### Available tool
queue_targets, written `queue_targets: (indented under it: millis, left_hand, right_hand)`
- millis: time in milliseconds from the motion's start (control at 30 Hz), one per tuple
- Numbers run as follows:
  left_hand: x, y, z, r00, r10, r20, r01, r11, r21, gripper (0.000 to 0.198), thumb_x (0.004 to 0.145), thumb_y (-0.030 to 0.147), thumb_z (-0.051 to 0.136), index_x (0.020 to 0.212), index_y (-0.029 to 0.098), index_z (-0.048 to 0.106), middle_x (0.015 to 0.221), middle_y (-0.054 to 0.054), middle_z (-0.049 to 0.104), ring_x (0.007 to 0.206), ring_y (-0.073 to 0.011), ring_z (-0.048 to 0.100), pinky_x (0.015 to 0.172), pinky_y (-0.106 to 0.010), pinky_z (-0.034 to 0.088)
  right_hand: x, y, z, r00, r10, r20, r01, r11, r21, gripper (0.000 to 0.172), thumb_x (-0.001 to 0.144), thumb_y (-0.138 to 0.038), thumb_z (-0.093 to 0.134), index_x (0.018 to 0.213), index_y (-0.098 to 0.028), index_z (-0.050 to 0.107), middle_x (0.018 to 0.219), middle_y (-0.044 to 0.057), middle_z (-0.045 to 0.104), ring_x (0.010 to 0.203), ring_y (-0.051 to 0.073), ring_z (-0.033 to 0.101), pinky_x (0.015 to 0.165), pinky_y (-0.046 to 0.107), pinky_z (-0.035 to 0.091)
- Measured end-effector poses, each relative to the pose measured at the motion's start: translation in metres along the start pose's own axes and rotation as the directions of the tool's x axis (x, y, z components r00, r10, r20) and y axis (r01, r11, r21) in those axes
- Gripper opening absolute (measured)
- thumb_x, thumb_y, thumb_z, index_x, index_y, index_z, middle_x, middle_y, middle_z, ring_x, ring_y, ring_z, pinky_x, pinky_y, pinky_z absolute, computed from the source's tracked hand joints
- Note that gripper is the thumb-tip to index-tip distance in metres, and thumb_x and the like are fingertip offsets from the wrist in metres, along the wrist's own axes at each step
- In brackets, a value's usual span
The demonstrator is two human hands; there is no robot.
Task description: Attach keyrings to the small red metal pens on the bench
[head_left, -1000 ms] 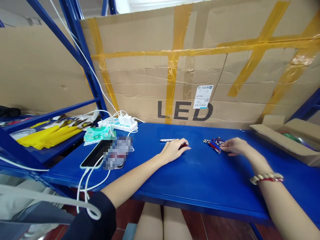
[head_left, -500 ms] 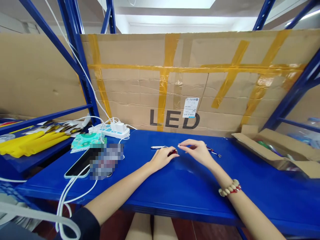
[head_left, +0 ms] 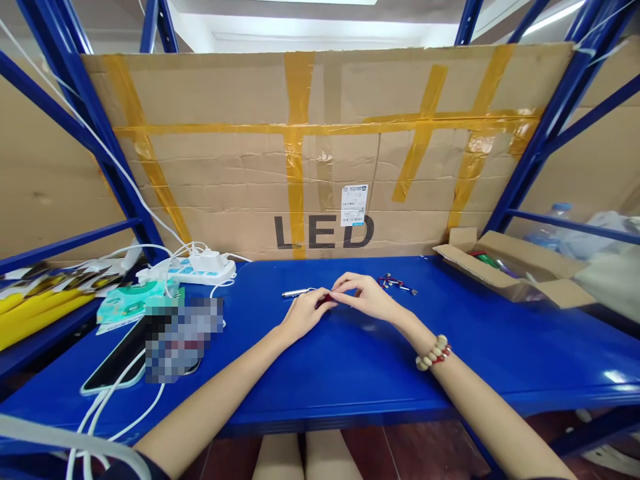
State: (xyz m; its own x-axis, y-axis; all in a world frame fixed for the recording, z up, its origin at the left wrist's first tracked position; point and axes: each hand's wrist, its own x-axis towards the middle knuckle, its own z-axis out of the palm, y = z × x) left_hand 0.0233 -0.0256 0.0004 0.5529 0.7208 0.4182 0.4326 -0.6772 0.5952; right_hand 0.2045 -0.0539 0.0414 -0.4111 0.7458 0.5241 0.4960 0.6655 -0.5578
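Note:
Near the middle of the blue table, my left hand is closed around a small dark red object, mostly hidden by the fingers. My right hand meets it from the right, thumb and forefinger pinched together at the red object. Whatever sits between those fingertips is too small to make out. A silver pen-like stick lies just behind my left hand. Behind my right hand lie several small red, blue and silver pieces in a loose cluster.
To the left are a phone, white cables, a power strip and a green packet. An open cardboard box with colourful items stands at the right. A large cardboard panel closes off the back, between blue posts.
My right hand has moved in to my left hand; its pinched fingertips, earlier apart and showing a tiny white bit, now touch at the red object. The view has shifted right.

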Motion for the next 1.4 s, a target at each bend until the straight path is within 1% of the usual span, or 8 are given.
queue_targets:
  millis: [133, 233, 400, 500, 767, 967, 1133, 1400]
  left_hand:
    - [0.0, 0.002, -0.002, 0.997, -0.028, -0.067, 0.03, 0.999, 0.024, 0.015, 0.086, 0.036, 0.05, 0.088, 0.022, 0.056, 0.084, 0.001, 0.064, 0.079, -0.015, 0.059, 0.073, -0.025, 0.043]
    - [0.0, 0.003, -0.003, 0.997, -0.028, -0.079, 0.029, 1.0, 0.013, 0.015, 0.086, 0.036, 0.05, 0.086, 0.022, 0.055, 0.086, 0.001, 0.063, 0.081, -0.015, 0.059, 0.076, -0.026, 0.043]
    - [0.0, 0.004, -0.003, 0.999, -0.011, -0.052, 0.008, 0.998, -0.059, 0.012, 0.087, 0.033, 0.049, 0.084, 0.021, 0.054, 0.088, 0.001, 0.064, 0.083, -0.0151, 0.059, 0.079, -0.026, 0.043]
    - [0.0, 0.006, -0.004, 0.999, 0.007, -0.043, -0.011, 0.996, -0.094, 0.011, 0.088, 0.03, 0.047, 0.085, 0.021, 0.054, 0.089, 0.001, 0.064, 0.084, -0.015, 0.059, 0.079, -0.026, 0.042]
    - [0.0, 0.005, -0.002, 1.0, 0.022, 0.0, -0.022, 0.997, -0.07, 0.017, 0.089, 0.031, 0.043, 0.092, 0.022, 0.057, 0.086, 0.0, 0.063, 0.079, -0.0148, 0.058, 0.079, -0.026, 0.042]
    - [-0.001, 0.007, -0.001, 1.0, 0.014, 0.006, -0.014, 0.996, -0.084, 0.018, 0.09, 0.032, 0.04, 0.094, 0.022, 0.054, 0.078, 0.001, 0.06, 0.074, -0.0143, 0.057, 0.075, -0.026, 0.042]
    - [0.0, 0.008, -0.001, 0.999, 0.024, -0.023, -0.027, 0.993, -0.119, 0.012, 0.087, 0.03, 0.046, 0.087, 0.021, 0.054, 0.086, 0.001, 0.062, 0.078, -0.0141, 0.057, 0.076, -0.025, 0.041]
    - [0.002, 0.009, -0.001, 0.999, 0.019, -0.03, -0.024, 0.987, -0.161, 0.013, 0.087, 0.029, 0.045, 0.083, 0.019, 0.053, 0.085, 0.0, 0.061, 0.08, -0.0144, 0.055, 0.077, -0.025, 0.041]
  right_hand:
    - [-0.002, 0.014, -0.027, 0.946, 0.205, -0.252, -0.243, 0.961, -0.132, 0.019, 0.08, -0.033, 0.06, 0.077, -0.019, 0.072, 0.085, 0.005, 0.07, 0.072, 0.015, 0.063, 0.062, 0.025, 0.049]
    - [-0.011, 0.036, -0.05, 0.813, 0.426, -0.398, -0.571, 0.719, -0.396, 0.012, 0.076, -0.025, 0.063, 0.083, -0.024, 0.073, 0.088, 0.003, 0.072, 0.075, 0.018, 0.065, 0.063, 0.028, 0.048]
    - [-0.024, 0.064, -0.062, 0.643, 0.666, -0.378, -0.741, 0.417, -0.526, 0.012, 0.07, -0.028, 0.069, 0.08, -0.023, 0.075, 0.086, 0.007, 0.072, 0.082, 0.023, 0.066, 0.061, 0.027, 0.047]
    - [-0.025, 0.071, -0.06, 0.584, 0.725, -0.366, -0.783, 0.383, -0.491, 0.015, 0.069, -0.032, 0.069, 0.08, -0.022, 0.075, 0.076, 0.007, 0.072, 0.074, 0.021, 0.067, 0.059, 0.026, 0.047]
    - [-0.022, 0.075, -0.06, 0.531, 0.779, -0.335, -0.83, 0.398, -0.392, 0.017, 0.066, -0.031, 0.068, 0.078, -0.021, 0.074, 0.065, 0.004, 0.07, 0.053, 0.015, 0.064, 0.052, 0.023, 0.047]
    - [-0.022, 0.07, -0.06, 0.573, 0.742, -0.349, -0.809, 0.445, -0.384, 0.014, 0.064, -0.031, 0.067, 0.073, -0.023, 0.074, 0.075, 0.003, 0.072, 0.067, 0.018, 0.066, 0.056, 0.024, 0.045]
    - [-0.012, 0.041, -0.046, 0.868, 0.378, -0.322, -0.484, 0.789, -0.378, 0.017, 0.069, -0.039, 0.063, 0.074, -0.025, 0.071, 0.08, -0.001, 0.071, 0.068, 0.014, 0.064, 0.057, 0.023, 0.042]
    - [-0.008, 0.026, -0.041, 0.886, 0.257, -0.386, -0.409, 0.825, -0.391, 0.016, 0.071, -0.038, 0.062, 0.07, -0.024, 0.07, 0.084, -0.002, 0.07, 0.059, 0.01, 0.06, 0.053, 0.022, 0.037]
